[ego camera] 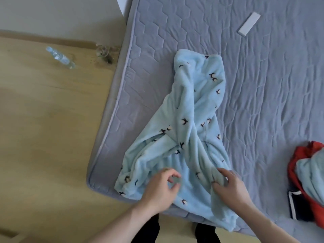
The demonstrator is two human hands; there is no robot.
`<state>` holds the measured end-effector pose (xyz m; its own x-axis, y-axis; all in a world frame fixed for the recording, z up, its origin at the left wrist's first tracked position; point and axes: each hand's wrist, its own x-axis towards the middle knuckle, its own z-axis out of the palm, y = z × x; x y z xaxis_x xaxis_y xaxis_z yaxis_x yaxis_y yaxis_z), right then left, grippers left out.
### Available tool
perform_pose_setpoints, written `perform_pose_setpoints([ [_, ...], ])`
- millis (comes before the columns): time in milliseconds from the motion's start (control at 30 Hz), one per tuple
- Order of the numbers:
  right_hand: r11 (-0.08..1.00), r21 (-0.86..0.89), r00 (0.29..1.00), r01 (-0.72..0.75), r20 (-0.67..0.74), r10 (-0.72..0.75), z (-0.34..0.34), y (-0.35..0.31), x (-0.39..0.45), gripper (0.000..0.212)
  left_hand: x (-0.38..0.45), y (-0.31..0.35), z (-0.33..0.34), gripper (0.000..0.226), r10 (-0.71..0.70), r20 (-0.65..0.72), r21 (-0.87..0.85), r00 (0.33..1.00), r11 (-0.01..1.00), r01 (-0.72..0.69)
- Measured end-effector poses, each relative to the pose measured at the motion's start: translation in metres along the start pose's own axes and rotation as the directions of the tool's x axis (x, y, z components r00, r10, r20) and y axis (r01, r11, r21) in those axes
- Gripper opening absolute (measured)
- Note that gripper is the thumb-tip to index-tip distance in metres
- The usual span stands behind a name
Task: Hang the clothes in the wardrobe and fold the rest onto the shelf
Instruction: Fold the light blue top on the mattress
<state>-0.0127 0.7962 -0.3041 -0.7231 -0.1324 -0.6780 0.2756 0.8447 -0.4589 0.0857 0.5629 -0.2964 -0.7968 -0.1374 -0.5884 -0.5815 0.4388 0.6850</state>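
On the grey quilted mattress (263, 76), which fills most of the view and sits right down on a light wood floor (43, 120), there's a pale blue fleece garment (189, 123) with little dark bird-ish prints all over it. It's lying lengthwise, twisted up through the middle, with its far end toward the center of the mattress and its near end hanging a bit over the mattress edge closest to the person. Off at the right edge sits a pile of other clothes (306, 181), red stuff with another pale blue piece on top and something dark with a white stripe below it, well apart from the fleece. The right hand (229, 186) has its fingers curled into a bunched fold at the garment's near right side, so it's definitely got a grip on fabric. The left hand (163, 185) is over the near left part, fingers half curled and loose; it's a bit blurry, and I honestly can't tell if it's pinching anything. Out on the floor to the left lies a clear plastic bottle (60, 57) on its side, and a small white flat bar (249, 23) rests on the mattress at the far right.
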Motion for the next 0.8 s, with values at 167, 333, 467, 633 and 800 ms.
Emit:
perform_pose_setpoints([
  [167, 0.958, -0.280, 0.995, -0.063, 0.057, 0.082, 0.043, 0.059, 0.000, 0.035, 0.012, -0.071, -0.034, 0.041, -0.259, -0.441, 0.042, 0.859, 0.950, 0.308],
  [333, 0.970, -0.157, 0.983, -0.185, -0.017, 0.184, 0.062, 0.057, 0.015, 0.037, 0.012, -0.129, -0.072, 0.087, -0.578, -0.365, -0.022, 0.730, 0.789, 0.614],
  [467, 0.973, -0.111, 0.970, -0.204, -0.158, 0.186, 0.053, 0.064, 0.019, 0.059, 0.012, -0.148, -0.082, 0.124, -0.690, -0.138, -0.097, 0.711, 0.724, 0.683],
  [633, 0.926, 0.036, 0.927, -0.375, 0.019, 0.375, 0.053, 0.082, 0.023, 0.088, 0.014, -0.151, -0.073, 0.089, -0.636, 0.025, -0.080, 0.771, 0.768, 0.636],
  [800, 0.892, 0.052, 0.894, -0.449, 0.017, 0.448, 0.048, 0.087, 0.034, 0.093, 0.009, -0.129, -0.061, 0.039, -0.546, -0.028, -0.181, 0.838, 0.827, 0.533],
])
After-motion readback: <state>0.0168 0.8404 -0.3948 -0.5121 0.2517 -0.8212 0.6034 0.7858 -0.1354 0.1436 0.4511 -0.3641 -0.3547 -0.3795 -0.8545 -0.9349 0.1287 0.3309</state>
